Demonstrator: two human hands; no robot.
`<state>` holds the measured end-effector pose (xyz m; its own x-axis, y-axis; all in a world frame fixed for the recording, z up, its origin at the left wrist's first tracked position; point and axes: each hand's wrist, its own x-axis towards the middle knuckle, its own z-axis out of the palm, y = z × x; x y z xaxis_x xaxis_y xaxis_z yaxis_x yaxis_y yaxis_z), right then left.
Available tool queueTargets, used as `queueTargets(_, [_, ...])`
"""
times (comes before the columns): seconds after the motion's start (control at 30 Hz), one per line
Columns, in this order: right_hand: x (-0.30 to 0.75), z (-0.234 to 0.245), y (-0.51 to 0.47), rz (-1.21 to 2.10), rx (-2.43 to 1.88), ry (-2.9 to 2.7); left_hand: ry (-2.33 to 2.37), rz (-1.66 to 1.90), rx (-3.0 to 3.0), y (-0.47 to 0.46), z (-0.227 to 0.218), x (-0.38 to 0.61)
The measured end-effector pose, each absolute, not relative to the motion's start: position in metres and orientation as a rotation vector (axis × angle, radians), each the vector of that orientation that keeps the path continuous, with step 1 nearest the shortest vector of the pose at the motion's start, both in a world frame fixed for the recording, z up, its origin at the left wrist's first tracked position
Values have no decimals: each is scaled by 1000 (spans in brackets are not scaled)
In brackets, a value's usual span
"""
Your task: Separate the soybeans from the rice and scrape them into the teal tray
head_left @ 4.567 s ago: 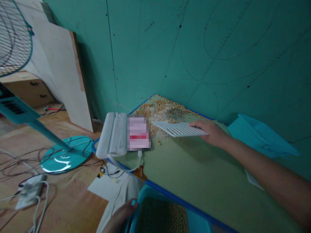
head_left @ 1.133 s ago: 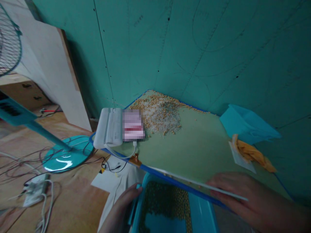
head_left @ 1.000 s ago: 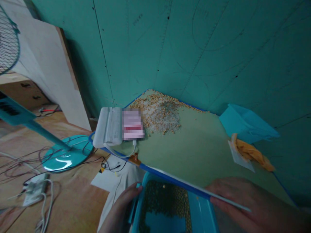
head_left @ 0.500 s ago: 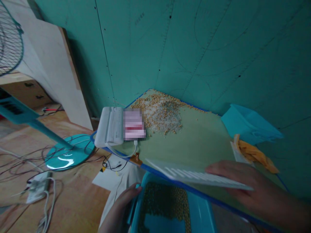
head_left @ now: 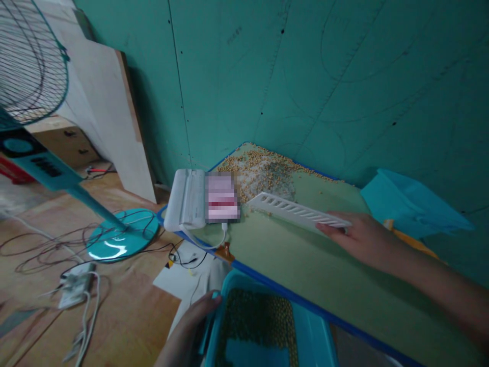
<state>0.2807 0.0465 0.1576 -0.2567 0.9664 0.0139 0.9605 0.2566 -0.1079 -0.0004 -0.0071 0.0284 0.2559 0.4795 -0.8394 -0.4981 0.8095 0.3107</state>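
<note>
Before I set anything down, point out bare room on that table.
Largest: green tabletop between the slotted scraper, right hand and blue edge by the blue tub. Smaller: between the bean-and-grain pile and light-blue item. Crowded: far corner, with that pile and the white device.

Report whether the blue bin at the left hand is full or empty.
Partly filled: beans cover some of the blue bin's bottom, while bare blue shows beside them.

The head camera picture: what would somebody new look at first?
Probably the big green wall across the top. Then the heap of beans and white grains on the table, with the right hand holding a white slotted board near it. Below, the left hand touches a blue tub.
</note>
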Motion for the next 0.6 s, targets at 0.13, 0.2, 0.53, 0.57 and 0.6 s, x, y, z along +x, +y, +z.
queueTargets(0.13, [277,159,45,130,-1883,-2449,1067,685,44,-9,30,0])
queueTargets(0.2, [277,159,44,155,-1875,-2454,1032,690,46,-8,32,0])
queueTargets(0.53, [278,157,41,228,-1845,-2432,886,757,140,-13,26,-8])
queueTargets(0.57, [278,156,41,234,-1828,-2428,842,778,146,-14,23,-9])
queueTargets(0.6, [278,155,40,240,-1810,-2422,818,803,143,-15,21,-9])
